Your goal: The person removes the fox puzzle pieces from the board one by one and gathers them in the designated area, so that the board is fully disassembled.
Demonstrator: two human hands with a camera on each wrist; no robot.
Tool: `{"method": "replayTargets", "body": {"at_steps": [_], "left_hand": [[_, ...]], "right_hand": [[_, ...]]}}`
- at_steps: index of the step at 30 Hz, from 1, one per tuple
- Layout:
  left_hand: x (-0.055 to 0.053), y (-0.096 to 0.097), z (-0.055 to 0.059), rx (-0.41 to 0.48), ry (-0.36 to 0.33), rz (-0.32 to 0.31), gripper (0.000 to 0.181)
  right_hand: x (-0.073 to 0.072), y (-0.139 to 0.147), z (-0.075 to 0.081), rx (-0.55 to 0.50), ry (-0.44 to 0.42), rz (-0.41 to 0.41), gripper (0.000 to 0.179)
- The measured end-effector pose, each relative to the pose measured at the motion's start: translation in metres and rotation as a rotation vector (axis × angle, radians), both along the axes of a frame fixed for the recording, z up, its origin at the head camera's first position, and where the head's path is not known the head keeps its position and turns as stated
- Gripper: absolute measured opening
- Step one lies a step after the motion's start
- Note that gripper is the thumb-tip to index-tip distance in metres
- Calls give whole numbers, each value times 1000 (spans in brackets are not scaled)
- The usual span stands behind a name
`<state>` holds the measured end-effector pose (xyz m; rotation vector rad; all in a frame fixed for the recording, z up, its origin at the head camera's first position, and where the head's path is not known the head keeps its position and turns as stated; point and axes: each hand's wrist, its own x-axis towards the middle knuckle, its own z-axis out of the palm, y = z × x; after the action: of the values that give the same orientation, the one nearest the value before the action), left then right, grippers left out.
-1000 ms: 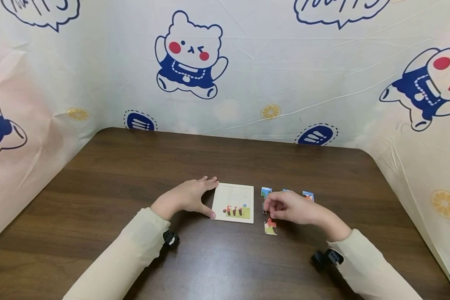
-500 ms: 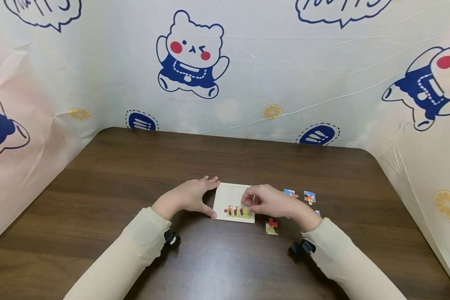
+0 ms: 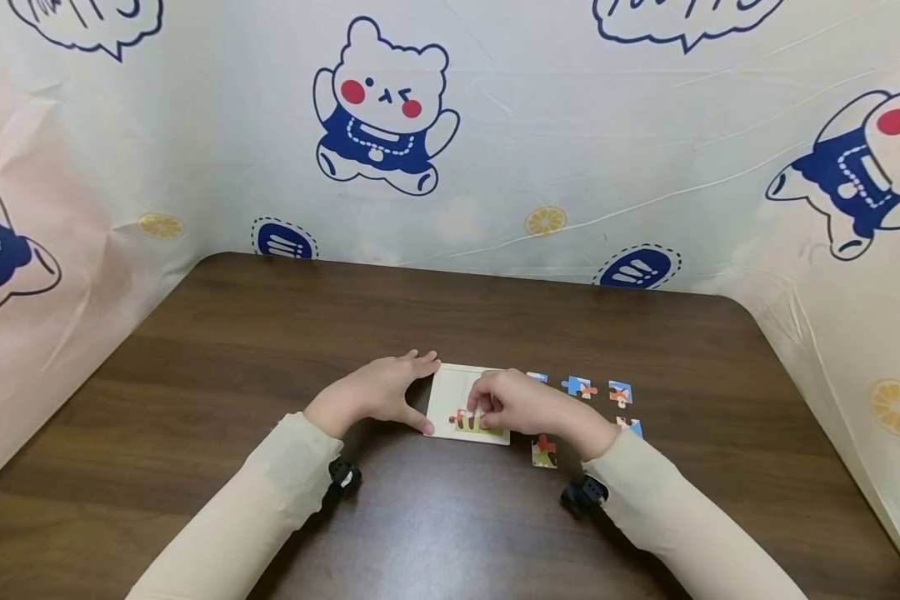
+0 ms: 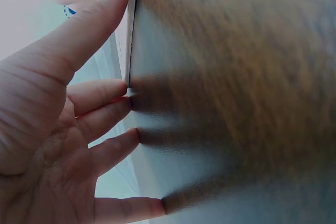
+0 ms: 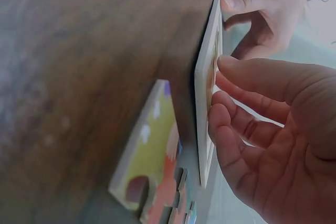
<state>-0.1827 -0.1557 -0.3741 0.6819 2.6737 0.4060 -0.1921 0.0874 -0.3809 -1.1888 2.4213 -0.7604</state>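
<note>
A square pale wooden puzzle board (image 3: 452, 385) lies flat on the table, with a green, red and dark striped picture section (image 3: 463, 422) along its lower part. My left hand (image 3: 378, 392) touches the board's left side, thumb at the near corner and forefinger at the far one. In the left wrist view its other fingers (image 4: 113, 150) are spread, tips on the tabletop. Over the board's lower right, my right hand (image 3: 528, 402) pinches a small puzzle piece, mostly hidden by the fingers. The right wrist view shows the thumb (image 5: 252, 74) and fingertips close against the board.
Several loose puzzle pieces lie right of the board: a red-and-green one (image 3: 544, 452) nearest me, a blue-and-orange one (image 3: 579, 387), another (image 3: 620, 393) farther right and one (image 3: 630, 427) beside the right wrist. A printed curtain (image 3: 495, 150) stands behind the dark wooden table (image 3: 315, 308).
My right hand has moved left from the loose pieces to over the board, then slightly farther left, uncovering pieces behind it. The left hand has stayed at the board's left side.
</note>
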Motion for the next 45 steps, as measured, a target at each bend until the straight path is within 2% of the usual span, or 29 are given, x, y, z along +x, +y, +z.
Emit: {"method": "replayTargets", "body": {"at_steps": [7, 16, 25, 30, 37, 45], "left_hand": [[1, 0, 2, 3, -3, 4, 98], [2, 0, 1, 4, -7, 6, 98], [1, 0, 0, 2, -4, 7, 99], [1, 0, 0, 5, -5, 8, 99], [2, -1, 0, 11, -5, 2, 98], [1, -1, -1, 10, -4, 3, 98]], "right_hand": [[2, -3, -1, 31, 19, -7, 10], [6, -4, 0, 36, -6, -33, 10], [6, -3, 2, -14, -25, -36, 8], [4, -2, 3, -59, -83, -27, 4], [6, -5, 5, -75, -141, -30, 9], [7, 2, 11, -103, -135, -38, 7]]}}
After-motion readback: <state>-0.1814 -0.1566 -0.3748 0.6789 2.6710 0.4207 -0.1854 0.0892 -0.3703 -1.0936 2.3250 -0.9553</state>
